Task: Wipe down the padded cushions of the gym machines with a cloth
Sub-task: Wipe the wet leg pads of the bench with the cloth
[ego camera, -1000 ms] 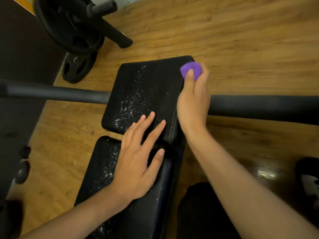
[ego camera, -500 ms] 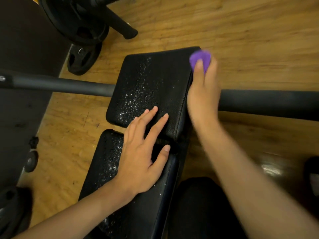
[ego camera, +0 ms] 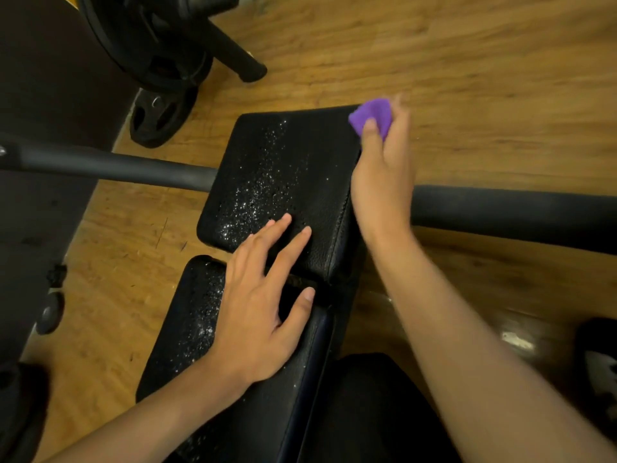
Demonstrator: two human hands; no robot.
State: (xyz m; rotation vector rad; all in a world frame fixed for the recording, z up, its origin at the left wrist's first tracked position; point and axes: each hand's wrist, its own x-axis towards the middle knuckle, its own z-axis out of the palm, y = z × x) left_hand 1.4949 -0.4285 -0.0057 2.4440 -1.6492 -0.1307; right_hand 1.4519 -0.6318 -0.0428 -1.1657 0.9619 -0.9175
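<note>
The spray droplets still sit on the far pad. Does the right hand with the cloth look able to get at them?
Probably yes. The right hand holds the purple cloth at the far pad's right corner; the droplets lie just leftward, uncovered. The left hand rests nearer, barely overlapping them.

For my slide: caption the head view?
Right hand wipes wet pad corner with purple cloth; left hand braces.

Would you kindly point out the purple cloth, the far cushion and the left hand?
purple cloth (ego camera: 375,113), head view, bunched top above the fingers.
far cushion (ego camera: 300,168), head view, its top face.
left hand (ego camera: 257,312), head view, back of the hand.
</note>
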